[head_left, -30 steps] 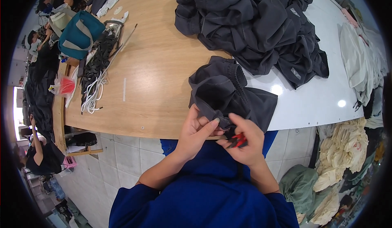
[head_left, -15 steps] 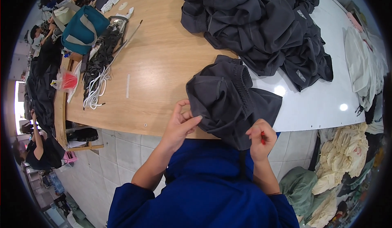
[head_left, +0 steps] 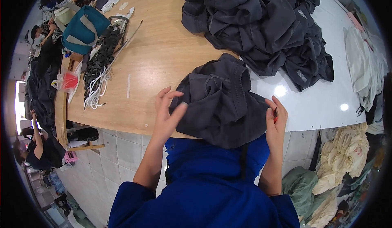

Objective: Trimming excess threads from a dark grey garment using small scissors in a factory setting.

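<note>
A dark grey garment (head_left: 208, 109) with a gathered elastic waistband (head_left: 239, 85) lies bunched at the near table edge, its lower part hanging slightly over. At its left side, my left hand (head_left: 166, 113) is open, with fingers spread and nothing held. My right hand (head_left: 277, 124) is by the garment's right edge. Tucked in its curled fingers is a small red tool (head_left: 275, 119), mostly hidden, so its kind does not show. Whether either hand's fingertips touch the cloth is hard to tell.
A large heap of dark grey garments (head_left: 253, 28) lies at the back right. To the left are a teal bag (head_left: 85, 30), white cords (head_left: 96, 89) and a thin rod (head_left: 130, 38). Cream cloth (head_left: 341, 158) is piled at the lower right. Other people work at far left.
My left hand has let go of the garment's edge and moved left, fingers spreading. My right hand has moved right and up with the red tool. The garment now lies wider and flatter.
</note>
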Motion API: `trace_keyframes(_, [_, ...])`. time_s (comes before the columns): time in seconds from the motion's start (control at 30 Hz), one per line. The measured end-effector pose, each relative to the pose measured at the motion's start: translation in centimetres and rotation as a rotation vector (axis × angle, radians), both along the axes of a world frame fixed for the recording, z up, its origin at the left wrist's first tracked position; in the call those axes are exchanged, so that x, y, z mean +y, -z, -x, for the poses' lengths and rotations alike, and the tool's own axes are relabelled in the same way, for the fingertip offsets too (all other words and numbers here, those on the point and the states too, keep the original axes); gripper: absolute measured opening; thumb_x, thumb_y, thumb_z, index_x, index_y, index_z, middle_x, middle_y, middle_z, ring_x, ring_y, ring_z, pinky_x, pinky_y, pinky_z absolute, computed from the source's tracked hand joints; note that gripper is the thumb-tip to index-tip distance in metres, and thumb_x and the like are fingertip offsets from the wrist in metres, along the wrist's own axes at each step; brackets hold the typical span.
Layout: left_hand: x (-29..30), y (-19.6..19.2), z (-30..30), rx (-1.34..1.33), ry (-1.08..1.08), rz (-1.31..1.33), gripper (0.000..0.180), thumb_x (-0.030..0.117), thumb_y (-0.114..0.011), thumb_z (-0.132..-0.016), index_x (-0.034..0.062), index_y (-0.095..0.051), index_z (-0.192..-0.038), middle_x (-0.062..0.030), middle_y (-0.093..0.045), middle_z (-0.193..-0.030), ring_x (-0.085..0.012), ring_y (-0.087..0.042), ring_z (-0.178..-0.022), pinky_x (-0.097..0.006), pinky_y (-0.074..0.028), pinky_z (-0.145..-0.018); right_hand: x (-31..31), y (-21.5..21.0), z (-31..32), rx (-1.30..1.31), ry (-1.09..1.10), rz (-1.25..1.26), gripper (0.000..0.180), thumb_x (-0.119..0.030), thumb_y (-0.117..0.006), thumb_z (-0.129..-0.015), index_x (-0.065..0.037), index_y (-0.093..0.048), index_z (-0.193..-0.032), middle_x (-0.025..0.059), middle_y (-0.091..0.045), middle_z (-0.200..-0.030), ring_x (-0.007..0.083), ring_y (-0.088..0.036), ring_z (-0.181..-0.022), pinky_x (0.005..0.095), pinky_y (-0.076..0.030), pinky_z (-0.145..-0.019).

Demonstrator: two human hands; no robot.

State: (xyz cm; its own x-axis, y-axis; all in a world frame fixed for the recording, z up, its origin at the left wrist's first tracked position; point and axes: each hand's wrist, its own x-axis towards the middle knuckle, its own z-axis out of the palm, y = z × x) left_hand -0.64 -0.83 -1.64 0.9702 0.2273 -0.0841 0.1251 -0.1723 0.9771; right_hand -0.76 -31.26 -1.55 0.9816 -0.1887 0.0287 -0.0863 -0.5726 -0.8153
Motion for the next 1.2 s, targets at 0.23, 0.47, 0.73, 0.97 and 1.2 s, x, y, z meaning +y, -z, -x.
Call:
trace_keyframes(0.23, [0.6, 1.0, -0.2, 0.295, 0.413, -0.036, 0.023, 0.027, -0.06, -0.091, 0.0075, -0.053, -0.082, -0.0014, -0.055, -0.081, -0.0112, -0.055, -0.074, -0.025, -0.044, -0.064, 0.8, -0.3, 1.4, -0.01, -0.363, 0.197, 0.008, -0.011, -0.061, -0.084, -0.004, -0.062, -0.089, 0.0133, -0.061, -0.112, 0.032, -0.056, -0.102, 0.0367, -0.042, -0.09])
trace_keyframes(0.47, [4.2, -0.5, -2.1, 0.123, -0.07, 1.123, 0.043, 0.031, -0.036, -0.101, -0.002, -0.05, -0.124, -0.0158, -0.056, -0.125, -0.0259, -0.054, -0.116, -0.04, -0.043, -0.1, 1.2, 1.5, 3.9, 0.005, -0.412, 0.473, 0.016, -0.015, -0.067, -0.079, -0.011, -0.067, -0.094, 0.0129, -0.052, -0.129, 0.0354, -0.044, -0.121, 0.0468, -0.032, -0.1])
trace_keyframes(0.73, [6.0, -7.9, -2.0, -0.371, 0.215, 1.534, 0.036, 0.015, -0.032, -0.1, 0.0069, -0.049, -0.131, -0.0157, -0.049, -0.133, -0.0287, -0.046, -0.125, -0.048, -0.029, -0.111, 2.5, 4.8, 3.8, -0.132, -0.698, 0.417, 0.023, -0.014, -0.066, -0.078, -0.012, -0.061, -0.101, 0.008, -0.054, -0.128, 0.0298, -0.041, -0.126, 0.0462, -0.03, -0.1])
trace_keyframes(0.97, [7.1, -13.6, -6.8, -0.698, 0.97, 1.396, 0.042, 0.018, -0.029, -0.101, 0.0125, -0.031, -0.143, -0.0182, -0.022, -0.15, -0.0309, -0.03, -0.136, -0.052, -0.02, -0.113, -0.8, 2.7, 3.8, 0.139, -0.158, -1.095, 0.018, -0.018, -0.054, -0.093, -0.003, -0.053, -0.104, 0.0035, -0.059, -0.097, 0.0131, -0.058, -0.086, 0.0253, -0.046, -0.072])
trace_keyframes(1.2, [6.7, -10.1, -6.9, -0.533, 0.062, 0.793, 0.048, 0.025, -0.038, -0.1, 0.0108, -0.024, -0.143, -0.0285, -0.024, -0.144, -0.0434, -0.028, -0.132, -0.045, -0.026, -0.111, -2.3, 0.8, -0.6, 0.117, 0.269, -0.731, 0.044, -0.032, -0.037, -0.101, -0.005, -0.042, -0.135, 0.0129, -0.048, -0.134, 0.0229, -0.044, -0.126, 0.0386, -0.034, -0.102])
